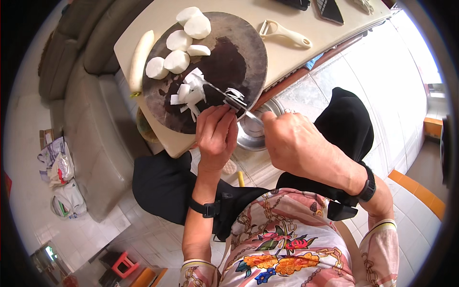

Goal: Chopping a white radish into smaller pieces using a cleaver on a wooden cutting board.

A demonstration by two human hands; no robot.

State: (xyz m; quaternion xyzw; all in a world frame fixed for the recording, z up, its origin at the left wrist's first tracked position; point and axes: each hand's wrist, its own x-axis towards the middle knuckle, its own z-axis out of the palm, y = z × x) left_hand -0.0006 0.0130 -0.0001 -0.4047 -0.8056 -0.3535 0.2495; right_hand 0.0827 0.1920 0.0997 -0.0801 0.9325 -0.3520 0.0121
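My right hand grips a kitchen knife, its blade seen edge-on over a round dark wooden cutting board. Right up against the blade, the bent fingers of my left hand press on a piece of white radish, mostly hidden under the fingertips. Thin radish slices lie on the blade's far side. To the left of the knife is a loose heap of cut radish pieces. Several thick peeled radish chunks rest along the board's upper left.
A whole white radish lies left of the board on the cream table. A peeler and a phone are to the right. Below the table edge stands a metal basin, partly behind my hands. A grey sofa is at left.
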